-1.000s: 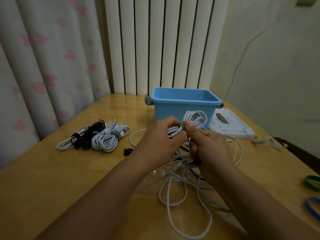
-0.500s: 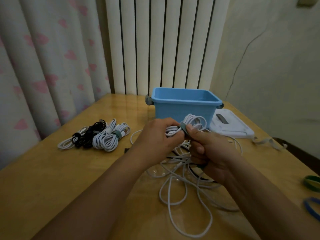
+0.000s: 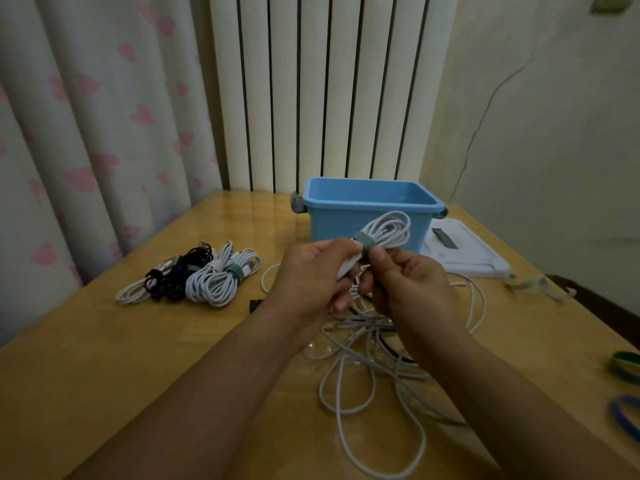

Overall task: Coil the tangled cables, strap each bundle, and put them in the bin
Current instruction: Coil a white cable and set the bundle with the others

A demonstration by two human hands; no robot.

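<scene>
Loose white cables (image 3: 374, 393) lie tangled on the wooden bench (image 3: 104, 358), nearest the viewer. Above them, the left hand (image 3: 311, 275) and right hand (image 3: 408, 282) both pinch a coiled white cable bundle (image 3: 389, 230) bound by a grey-green strap (image 3: 363, 241), held up before the blue bin (image 3: 370, 209). Strapped white and black bundles (image 3: 194, 275) rest at left.

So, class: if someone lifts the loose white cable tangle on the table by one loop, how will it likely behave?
The loose white cable tangle would probably sag, since its thin loops lie limp on the table. It likely drags neighbouring strands along, as the loops cross each other. It looks light for its spread.
</scene>
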